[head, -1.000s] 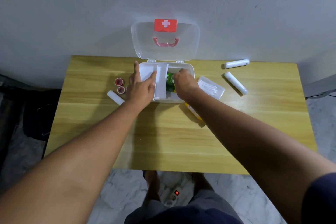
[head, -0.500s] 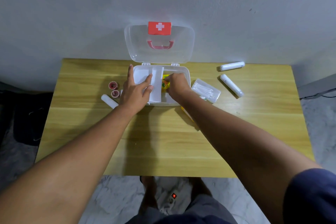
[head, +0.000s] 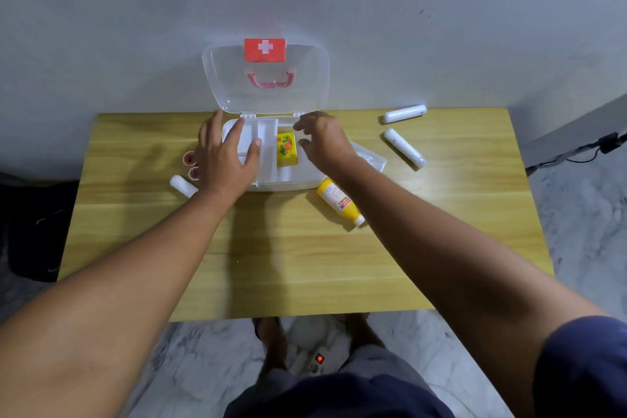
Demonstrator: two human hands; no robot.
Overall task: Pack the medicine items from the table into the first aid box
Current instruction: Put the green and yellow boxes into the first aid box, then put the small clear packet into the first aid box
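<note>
Against the wall at the counter's far edge stands the first aid box, clear lid raised and leaning back, red cross label and pink handle facing out. Now lifted out of the box's right compartment, the right hand, where half a second ago it was pressed down inside; grip loose and empty, fingers curled apart above the rim. Left behind in that compartment and newly uncovered: a yellow medicine carton, lying flat just beside the white tray insert. Spread flat across the tray insert and the box's left rim, the left hand, fingers splayed wider than before, holding nothing, only pressing down. Newly visible near the box's front right corner, no longer hidden by the right forearm: a yellow tube with a white cap, lying on the counter. Unmoved on the left: two small red-capped jars and a white gauze roll, partly behind the left hand. Unmoved on the right: a clear packet beside the box, and two white rolls well apart from it.
</note>
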